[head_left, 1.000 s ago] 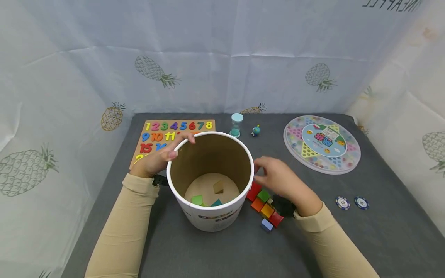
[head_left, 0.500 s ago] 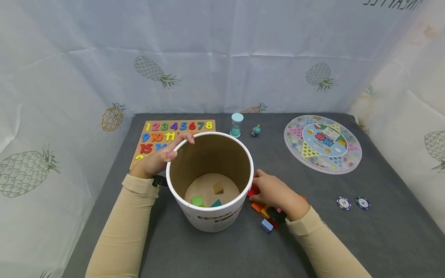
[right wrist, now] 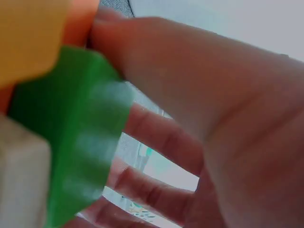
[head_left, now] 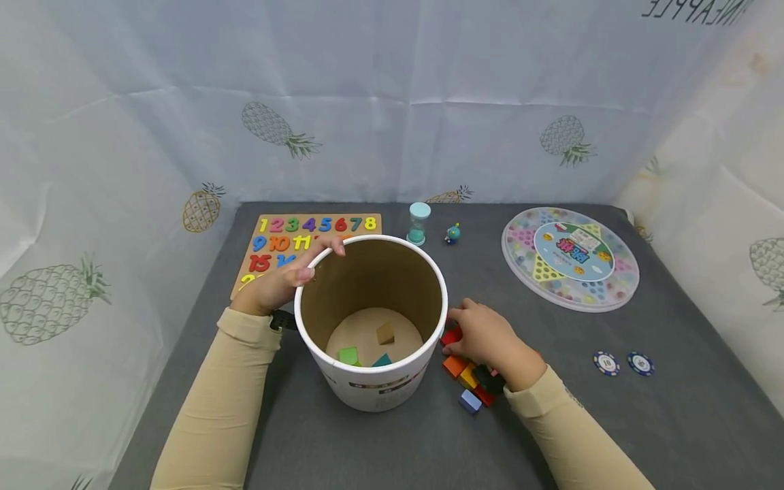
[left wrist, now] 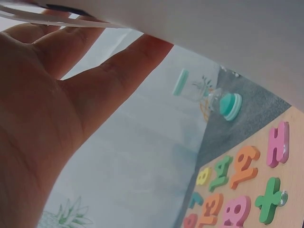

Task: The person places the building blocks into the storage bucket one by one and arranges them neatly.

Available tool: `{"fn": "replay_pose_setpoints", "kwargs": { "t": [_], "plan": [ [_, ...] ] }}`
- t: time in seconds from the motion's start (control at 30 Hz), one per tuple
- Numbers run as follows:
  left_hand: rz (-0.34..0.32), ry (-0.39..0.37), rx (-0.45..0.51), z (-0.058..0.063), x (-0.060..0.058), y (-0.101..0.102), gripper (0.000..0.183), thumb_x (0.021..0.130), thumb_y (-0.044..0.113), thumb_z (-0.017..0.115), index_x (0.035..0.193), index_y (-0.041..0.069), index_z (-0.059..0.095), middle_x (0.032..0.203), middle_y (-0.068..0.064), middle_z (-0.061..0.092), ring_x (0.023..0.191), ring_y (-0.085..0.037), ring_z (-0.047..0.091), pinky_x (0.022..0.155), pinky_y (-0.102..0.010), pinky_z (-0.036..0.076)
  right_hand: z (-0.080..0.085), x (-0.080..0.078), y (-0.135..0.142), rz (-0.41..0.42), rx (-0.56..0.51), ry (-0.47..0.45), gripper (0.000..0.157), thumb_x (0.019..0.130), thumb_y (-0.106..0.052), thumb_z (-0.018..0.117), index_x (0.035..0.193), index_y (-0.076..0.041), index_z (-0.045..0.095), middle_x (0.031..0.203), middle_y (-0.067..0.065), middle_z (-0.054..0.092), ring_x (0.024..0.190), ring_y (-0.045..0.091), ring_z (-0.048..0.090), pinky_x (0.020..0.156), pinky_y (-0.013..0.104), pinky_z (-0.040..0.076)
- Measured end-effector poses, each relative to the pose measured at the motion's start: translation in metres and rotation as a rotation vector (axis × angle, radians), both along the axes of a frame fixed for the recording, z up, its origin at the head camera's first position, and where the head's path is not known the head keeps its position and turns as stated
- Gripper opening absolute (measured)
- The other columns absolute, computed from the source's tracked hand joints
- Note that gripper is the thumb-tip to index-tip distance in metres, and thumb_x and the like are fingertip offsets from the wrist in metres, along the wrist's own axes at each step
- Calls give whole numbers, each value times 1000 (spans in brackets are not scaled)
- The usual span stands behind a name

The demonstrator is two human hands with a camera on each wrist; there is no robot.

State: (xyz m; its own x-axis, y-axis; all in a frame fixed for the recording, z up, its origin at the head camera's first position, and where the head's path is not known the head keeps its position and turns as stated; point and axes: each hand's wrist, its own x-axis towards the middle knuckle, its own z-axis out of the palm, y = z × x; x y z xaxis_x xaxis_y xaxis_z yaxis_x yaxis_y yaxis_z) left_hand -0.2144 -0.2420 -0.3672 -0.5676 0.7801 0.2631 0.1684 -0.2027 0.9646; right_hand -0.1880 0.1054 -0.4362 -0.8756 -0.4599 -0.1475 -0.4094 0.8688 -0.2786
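Observation:
A white bucket (head_left: 373,391) stands upright in the middle of the head view, its mouth tilted toward me. Inside lie a green block (head_left: 349,356), a teal block (head_left: 382,361) and a plain wooden block (head_left: 385,333). My left hand (head_left: 275,279) grips the rim at the left. Beside the bucket's right wall, my right hand (head_left: 486,337) has thumb and fingers around a red block (head_left: 451,336), partly hidden by them. Under the hand and wrist are more blocks, among them an orange block (head_left: 454,365). A green block (right wrist: 85,137) is close to the thumb in the right wrist view.
A number puzzle board (head_left: 269,228) lies behind my left hand. Farther back stand an hourglass (head_left: 418,223) and a small teal figure (head_left: 452,233). At the right are a round marble board (head_left: 572,258) and two poker chips (head_left: 606,363). A blue block (head_left: 470,401) lies nearest me.
My right hand has come down from above the pile and closed around the red block beside the bucket. The left hand still holds the rim.

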Motion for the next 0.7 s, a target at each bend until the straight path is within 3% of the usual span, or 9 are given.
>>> {"fn": "replay_pose_setpoints", "kwargs": {
  "t": [0.17,0.3,0.57,0.7],
  "plan": [
    [22,14,-28,1,1,0,43,92,44,50,125,21,33,133,-27,23,122,-52,29,88,-68,37,3,-2,5,-1,-105,-81,30,79,-30,78,106,-20,71,93,1,51,71,17,50,62,31,44],
    [3,10,-15,1,1,0,42,93,42,50,125,21,32,134,-28,23,122,-51,29,88,-67,39,6,-4,11,-21,-187,-112,23,85,-31,72,105,-21,72,91,-3,54,72,15,51,62,30,45],
    [-19,-10,20,0,0,-1,44,93,41,51,126,20,32,135,-33,18,122,-54,26,88,-67,39,6,-10,15,-44,-208,-53,30,85,-41,69,108,-22,70,95,-6,62,81,15,55,74,36,51],
    [-14,-16,13,-1,1,-1,41,94,38,50,126,19,32,133,-35,16,122,-56,24,89,-68,37,14,-10,24,-106,-328,-36,32,87,-40,68,114,-22,68,105,-3,59,91,19,57,77,39,52]
  ]
}}
